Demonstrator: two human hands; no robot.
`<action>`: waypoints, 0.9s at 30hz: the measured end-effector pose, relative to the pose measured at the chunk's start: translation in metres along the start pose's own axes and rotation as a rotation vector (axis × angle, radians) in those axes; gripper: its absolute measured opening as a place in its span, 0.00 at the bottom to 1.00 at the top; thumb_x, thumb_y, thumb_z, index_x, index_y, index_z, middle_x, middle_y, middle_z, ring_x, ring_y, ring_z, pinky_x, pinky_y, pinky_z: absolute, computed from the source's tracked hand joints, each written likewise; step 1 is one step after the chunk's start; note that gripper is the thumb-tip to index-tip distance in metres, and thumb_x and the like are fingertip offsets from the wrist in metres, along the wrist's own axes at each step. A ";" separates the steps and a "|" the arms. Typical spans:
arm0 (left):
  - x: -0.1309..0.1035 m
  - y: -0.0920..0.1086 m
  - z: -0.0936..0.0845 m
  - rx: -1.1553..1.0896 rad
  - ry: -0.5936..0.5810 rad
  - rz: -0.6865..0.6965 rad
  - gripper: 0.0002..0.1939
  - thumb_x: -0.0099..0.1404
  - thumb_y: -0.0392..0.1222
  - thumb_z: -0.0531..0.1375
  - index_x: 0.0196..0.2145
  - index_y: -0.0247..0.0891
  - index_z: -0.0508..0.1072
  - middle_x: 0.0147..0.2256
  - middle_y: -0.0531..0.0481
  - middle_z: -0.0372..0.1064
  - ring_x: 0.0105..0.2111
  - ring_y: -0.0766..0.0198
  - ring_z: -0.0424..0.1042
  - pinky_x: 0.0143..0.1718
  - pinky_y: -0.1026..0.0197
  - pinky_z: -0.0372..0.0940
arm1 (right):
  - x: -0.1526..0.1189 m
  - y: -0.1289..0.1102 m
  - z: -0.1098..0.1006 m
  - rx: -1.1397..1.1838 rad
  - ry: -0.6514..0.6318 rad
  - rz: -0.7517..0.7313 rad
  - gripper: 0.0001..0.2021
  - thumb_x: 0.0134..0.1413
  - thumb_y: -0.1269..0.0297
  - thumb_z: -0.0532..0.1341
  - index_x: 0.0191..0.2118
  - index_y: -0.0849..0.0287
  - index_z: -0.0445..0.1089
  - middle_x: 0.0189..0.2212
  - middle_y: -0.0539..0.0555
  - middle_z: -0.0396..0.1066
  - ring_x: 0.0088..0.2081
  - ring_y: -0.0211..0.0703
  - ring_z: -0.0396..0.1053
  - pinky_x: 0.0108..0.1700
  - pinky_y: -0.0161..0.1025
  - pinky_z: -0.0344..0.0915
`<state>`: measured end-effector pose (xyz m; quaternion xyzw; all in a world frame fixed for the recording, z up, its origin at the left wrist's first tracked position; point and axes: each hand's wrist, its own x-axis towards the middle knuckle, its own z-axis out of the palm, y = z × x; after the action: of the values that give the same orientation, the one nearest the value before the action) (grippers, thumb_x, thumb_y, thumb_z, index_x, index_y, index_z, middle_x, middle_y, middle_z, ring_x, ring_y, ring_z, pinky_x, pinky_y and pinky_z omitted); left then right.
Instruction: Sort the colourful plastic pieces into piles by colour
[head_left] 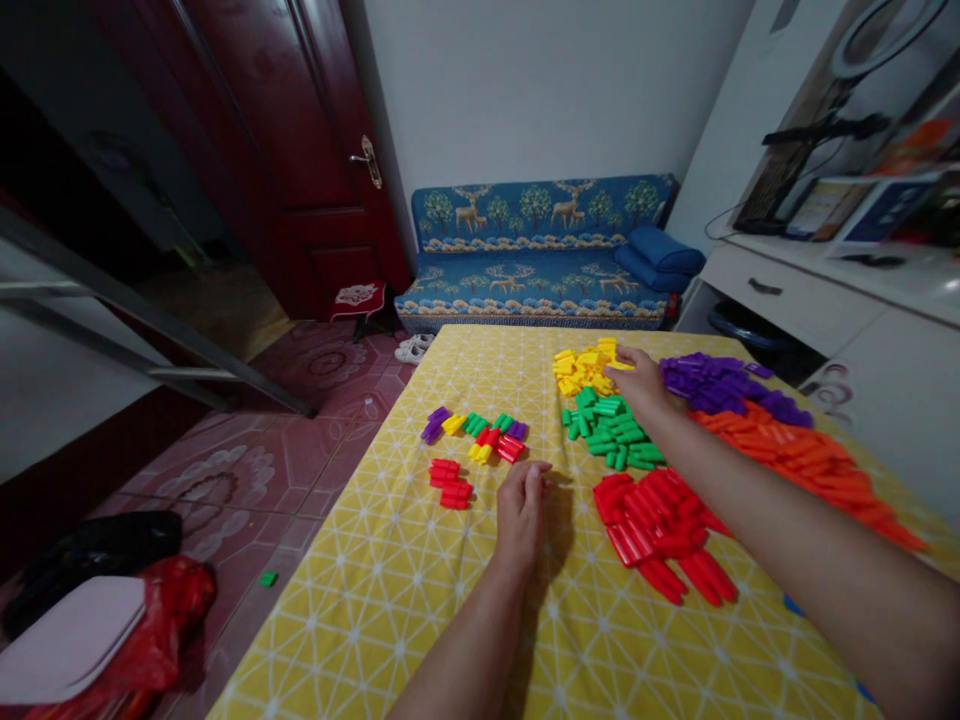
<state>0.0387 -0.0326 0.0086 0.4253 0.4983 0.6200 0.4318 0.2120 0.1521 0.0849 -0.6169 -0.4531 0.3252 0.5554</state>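
Note:
My right hand [640, 382] reaches to the far side of the table, its fingers closed on a yellow plastic building block [619, 365] at the edge of the yellow block pile [581, 372]. Nearer the middle, my left hand [522, 505] hovers over or rests on the cloth with its fingers curled; whatever may be inside is hidden. Just beyond it lies a joined row of purple, yellow, green and red blocks [487, 437]. A few red blocks [451, 484] sit to its left. Green [613, 430] and red [656, 525] block piles lie under or beside my right forearm.
Purple [720, 385] and orange [802, 465] block piles spread along the right of the table, which has a yellow patterned cloth [360, 600]. A blue sofa [525, 270] stands behind, a white cabinet [877, 330] at right. One green block [268, 579] lies on the floor.

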 end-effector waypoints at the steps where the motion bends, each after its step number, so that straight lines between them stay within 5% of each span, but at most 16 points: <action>1: 0.000 0.000 0.000 0.001 0.011 0.004 0.19 0.66 0.56 0.57 0.37 0.38 0.79 0.34 0.46 0.73 0.35 0.58 0.70 0.41 0.58 0.63 | -0.020 -0.001 0.003 0.039 -0.044 -0.041 0.22 0.42 0.70 0.68 0.47 0.61 0.70 0.50 0.59 0.70 0.44 0.47 0.72 0.38 0.38 0.71; 5: -0.001 0.002 0.000 -0.042 0.042 0.006 0.19 0.65 0.56 0.58 0.36 0.38 0.78 0.35 0.45 0.74 0.35 0.58 0.71 0.39 0.59 0.63 | -0.118 0.004 0.014 0.264 -0.309 -0.068 0.20 0.47 0.59 0.66 0.47 0.59 0.69 0.49 0.59 0.71 0.36 0.42 0.75 0.33 0.36 0.70; 10: -0.002 0.006 -0.002 -0.104 0.032 0.039 0.16 0.67 0.50 0.56 0.37 0.36 0.77 0.36 0.44 0.75 0.38 0.58 0.73 0.41 0.59 0.64 | -0.204 0.036 0.024 0.307 -0.281 0.028 0.19 0.50 0.54 0.64 0.45 0.60 0.69 0.45 0.61 0.74 0.38 0.47 0.76 0.36 0.40 0.73; 22: -0.002 0.006 -0.006 0.152 0.126 0.111 0.09 0.62 0.37 0.56 0.37 0.37 0.76 0.36 0.45 0.76 0.38 0.59 0.74 0.43 0.58 0.66 | -0.213 0.067 0.029 0.169 -0.235 -0.160 0.11 0.54 0.61 0.58 0.42 0.56 0.71 0.42 0.57 0.75 0.44 0.47 0.74 0.48 0.46 0.70; 27: 0.030 0.015 -0.040 0.275 0.205 0.266 0.10 0.62 0.37 0.56 0.38 0.38 0.77 0.39 0.45 0.76 0.43 0.57 0.74 0.47 0.56 0.66 | -0.214 0.071 0.033 0.182 -0.215 -0.157 0.10 0.52 0.62 0.57 0.39 0.55 0.72 0.39 0.56 0.76 0.40 0.47 0.74 0.43 0.44 0.71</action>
<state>-0.0092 -0.0161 0.0205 0.4768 0.5592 0.6376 0.2312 0.1150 -0.0303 -0.0123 -0.4884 -0.5254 0.3845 0.5810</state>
